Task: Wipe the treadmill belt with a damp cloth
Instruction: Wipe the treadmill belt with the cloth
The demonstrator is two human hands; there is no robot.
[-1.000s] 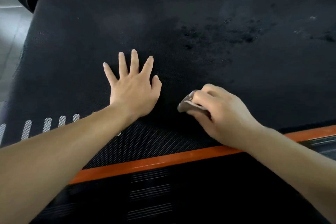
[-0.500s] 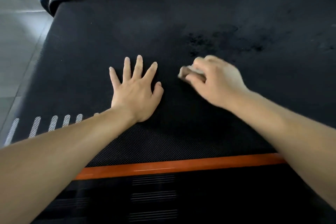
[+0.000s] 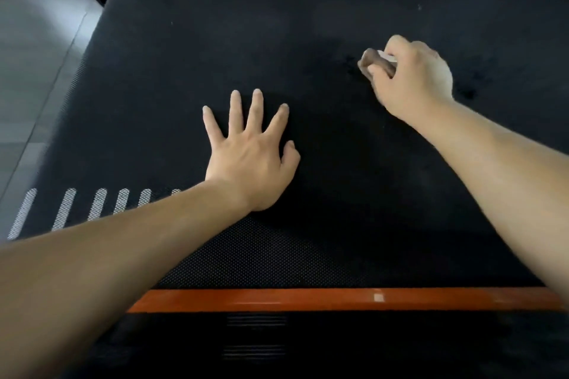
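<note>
Your right hand (image 3: 409, 80) was closed around the small bunched cloth (image 3: 374, 60), pressed on the black treadmill belt (image 3: 215, 40). Your left hand (image 3: 251, 151) lay flat, fingers spread. Orange side rails (image 3: 308, 298); grey tiled floor (image 3: 34, 40) at left.

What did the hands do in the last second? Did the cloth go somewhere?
The right hand slid the cloth across the belt, away from the near orange rail and off to the right, onto the dark smudgy patch. It kept its grip on the cloth the whole time. The left hand stayed flat on the belt with fingers spread. Nothing was picked up or let go.
</note>
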